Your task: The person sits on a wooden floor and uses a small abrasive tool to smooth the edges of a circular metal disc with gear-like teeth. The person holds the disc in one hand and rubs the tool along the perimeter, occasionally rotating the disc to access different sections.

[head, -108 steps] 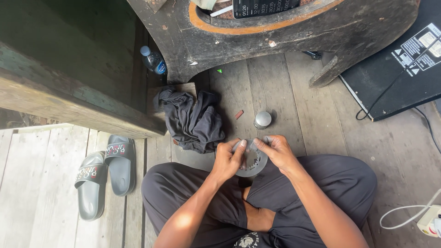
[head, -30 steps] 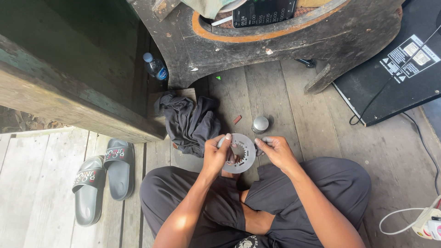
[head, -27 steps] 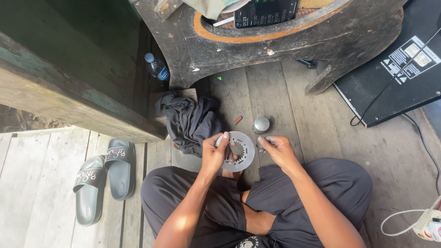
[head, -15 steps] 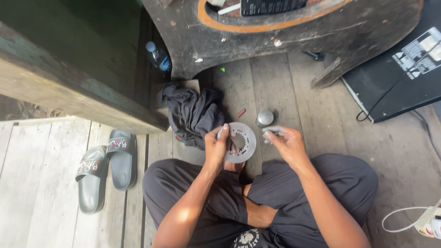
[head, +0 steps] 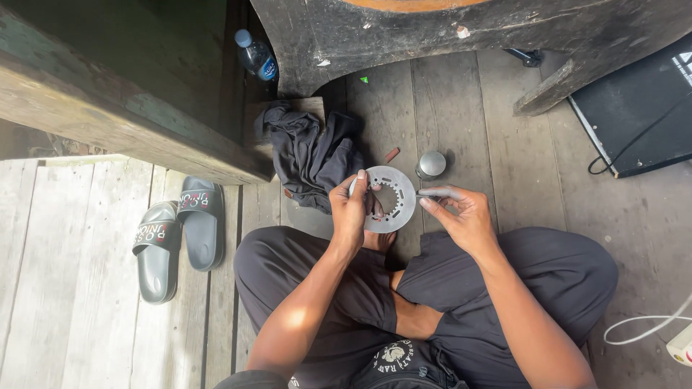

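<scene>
Two hands up over the lap: left hand (head: 351,209) grips a toothed metal ring (head: 390,198) by its left edge, right hand (head: 461,215) pinches a thin tool (head: 431,192) just right of ring. Round cap (head: 432,164) on floor beyond hands, dark cloth (head: 311,155) beyond-left.

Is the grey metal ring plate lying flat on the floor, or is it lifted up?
Lifted. The left hand grips the ring plate by its edge above the wooden floor, its toothed hole facing the camera; the right hand is beside it.
</scene>
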